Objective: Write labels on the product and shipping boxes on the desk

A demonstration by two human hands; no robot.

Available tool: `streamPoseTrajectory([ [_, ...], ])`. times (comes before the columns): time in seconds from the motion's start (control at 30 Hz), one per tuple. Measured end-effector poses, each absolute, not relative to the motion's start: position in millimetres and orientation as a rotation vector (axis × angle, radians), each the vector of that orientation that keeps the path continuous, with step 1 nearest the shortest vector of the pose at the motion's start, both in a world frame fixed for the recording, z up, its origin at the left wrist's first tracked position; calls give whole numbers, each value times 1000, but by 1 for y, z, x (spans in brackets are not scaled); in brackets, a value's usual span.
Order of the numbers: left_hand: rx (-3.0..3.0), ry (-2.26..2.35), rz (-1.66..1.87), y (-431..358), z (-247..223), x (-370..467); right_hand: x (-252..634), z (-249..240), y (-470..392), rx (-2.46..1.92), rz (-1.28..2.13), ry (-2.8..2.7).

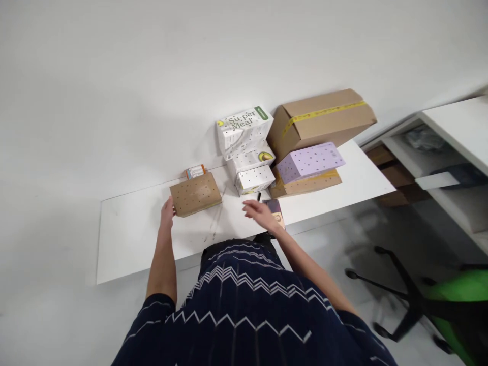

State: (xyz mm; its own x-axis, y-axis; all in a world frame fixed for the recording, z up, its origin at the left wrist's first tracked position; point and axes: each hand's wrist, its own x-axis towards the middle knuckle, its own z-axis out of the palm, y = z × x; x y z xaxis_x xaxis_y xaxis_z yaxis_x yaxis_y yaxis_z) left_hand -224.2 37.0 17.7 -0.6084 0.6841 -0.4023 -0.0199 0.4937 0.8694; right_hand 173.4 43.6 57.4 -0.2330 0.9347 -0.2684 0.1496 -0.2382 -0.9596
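My left hand [166,213] grips the left end of a brown cardboard box [196,194] with dark dots on its top. Part of its fingers is hidden by the box. My right hand [261,214] is over the table, apart from the box, with fingers stretched loosely to the left and nothing in them. A small black pen-like object [259,196] lies just beyond it. Partly under the right wrist is a dark flat item with a picture [273,206]. An orange and white packet [195,171] sits behind the brown box, against the wall.
White boxes with avocado prints [249,155] stand stacked near the wall on the white table [125,229]. To their right are a large taped carton [324,119] and a dotted purple box [312,161]. A shelf unit [450,137] and a green-seated chair [457,300] are at right.
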Motion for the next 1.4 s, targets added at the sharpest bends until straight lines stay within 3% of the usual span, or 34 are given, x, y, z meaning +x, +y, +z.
streamPoseTrajectory([
  [0.13, 372, 1653, 1304, 37, 3, -191, 108, 34, 60, -1424, 1632, -1714],
  [0.3, 294, 1628, 1349, 21, 4, -168, 85, 16, 65, -1454, 1717, -1493],
  [0.63, 583, 1646, 802, -19, 53, -143, 170, 50, 20, -1353, 1206, -1450],
  [0.9, 1060, 1781, 510, -20, 102, -147, 177, 70, -11, -1317, 1296, -1256],
  [1.2, 1038, 1829, 822, -1, 51, -94, 186, 28, -4, -1616, 1177, -1282],
  [1.4, 1260, 1909, 808, 8, 40, -75, 189, 13, 14, -1619, 1112, -1247],
])
